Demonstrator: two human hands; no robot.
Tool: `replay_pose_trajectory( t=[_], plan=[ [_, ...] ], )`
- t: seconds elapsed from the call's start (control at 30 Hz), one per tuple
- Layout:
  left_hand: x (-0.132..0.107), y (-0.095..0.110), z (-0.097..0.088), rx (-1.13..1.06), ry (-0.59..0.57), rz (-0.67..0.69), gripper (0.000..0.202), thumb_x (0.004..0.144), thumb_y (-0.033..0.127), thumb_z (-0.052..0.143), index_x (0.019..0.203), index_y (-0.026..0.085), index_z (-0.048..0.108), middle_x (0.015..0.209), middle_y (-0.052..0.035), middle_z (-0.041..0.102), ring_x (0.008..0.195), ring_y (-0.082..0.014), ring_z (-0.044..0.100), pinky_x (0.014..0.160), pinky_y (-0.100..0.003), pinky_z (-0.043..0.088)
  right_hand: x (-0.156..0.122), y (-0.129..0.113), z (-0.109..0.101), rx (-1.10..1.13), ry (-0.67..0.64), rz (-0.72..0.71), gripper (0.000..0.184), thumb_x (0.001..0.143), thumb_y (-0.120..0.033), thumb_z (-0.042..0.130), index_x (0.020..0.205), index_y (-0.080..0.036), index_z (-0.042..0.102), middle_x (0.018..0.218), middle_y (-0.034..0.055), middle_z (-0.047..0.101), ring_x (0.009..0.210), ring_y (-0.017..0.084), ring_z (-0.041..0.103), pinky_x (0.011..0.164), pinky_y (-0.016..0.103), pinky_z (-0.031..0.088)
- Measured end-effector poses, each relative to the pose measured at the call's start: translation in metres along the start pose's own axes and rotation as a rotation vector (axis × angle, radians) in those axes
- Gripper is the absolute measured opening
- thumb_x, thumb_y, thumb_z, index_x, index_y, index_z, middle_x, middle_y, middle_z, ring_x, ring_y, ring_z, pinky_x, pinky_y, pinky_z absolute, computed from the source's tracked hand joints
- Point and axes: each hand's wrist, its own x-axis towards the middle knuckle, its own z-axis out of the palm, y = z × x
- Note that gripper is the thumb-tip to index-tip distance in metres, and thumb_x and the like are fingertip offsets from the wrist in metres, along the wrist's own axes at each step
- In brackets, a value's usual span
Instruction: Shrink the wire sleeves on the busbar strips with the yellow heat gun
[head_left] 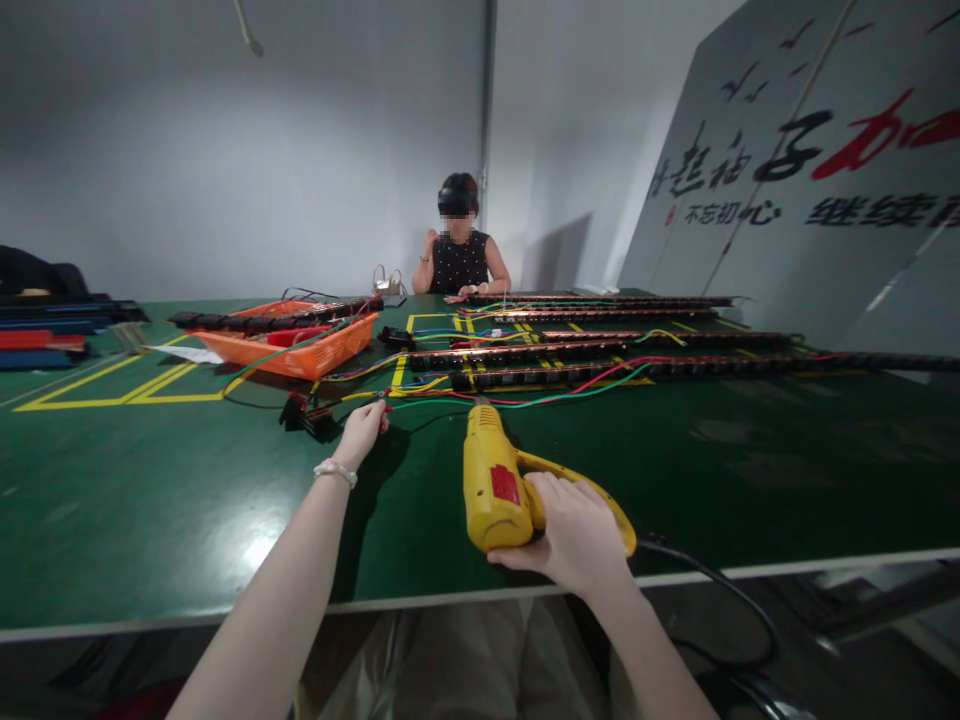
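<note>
My right hand (577,525) is wrapped round the handle of a yellow heat gun (486,465), whose nozzle points away from me toward the wires. A red patch marks its rear body, and a black cord runs off to the right. At the left, my left hand (365,432) is closed in a pinch near the ends of thin wires. A small red tip shows at its fingers; exactly what is pinched is partly hidden. Green and red wires (525,403) stretch right from there along a long dark strip (570,372). A dark connector bundle (306,412) lies just left of that hand.
An orange basket (300,358) holding dark strips and wires stands at the back left. Several long strips (675,340) lie across the green table (187,500), over yellow tape lines. Opposite sits a person (461,255) wearing a headset. Blue and red stacked items (45,340) are far left.
</note>
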Motion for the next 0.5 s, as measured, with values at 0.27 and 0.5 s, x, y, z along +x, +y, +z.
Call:
replay_pose_trajectory(
  t=[0.27, 0.5],
  plan=[
    [-0.003, 0.008, 0.002, 0.054, 0.017, -0.018, 0.041, 0.078, 0.048, 0.042, 0.047, 0.021, 0.046, 0.047, -0.001, 0.051, 0.05, -0.0147, 0.046, 0.056, -0.028, 0.035, 0.003, -0.034, 0.019, -0.02, 0.103, -0.039, 0.08, 0.051, -0.084, 0.057, 0.093, -0.016, 0.057, 0.084, 0.0085, 0.065, 0.078, 0.026, 0.061, 0.074, 0.037, 0.039],
    [-0.003, 0.009, 0.003, 0.057, 0.017, -0.026, 0.041, 0.077, 0.049, 0.041, 0.047, 0.021, 0.046, 0.047, -0.001, 0.051, 0.051, -0.0151, 0.047, 0.056, -0.027, 0.034, 0.006, -0.075, 0.035, -0.043, 0.061, -0.129, 0.057, 0.068, -0.069, 0.057, 0.092, -0.017, 0.055, 0.083, 0.0084, 0.062, 0.075, 0.025, 0.057, 0.071, 0.038, 0.039]
  ],
)
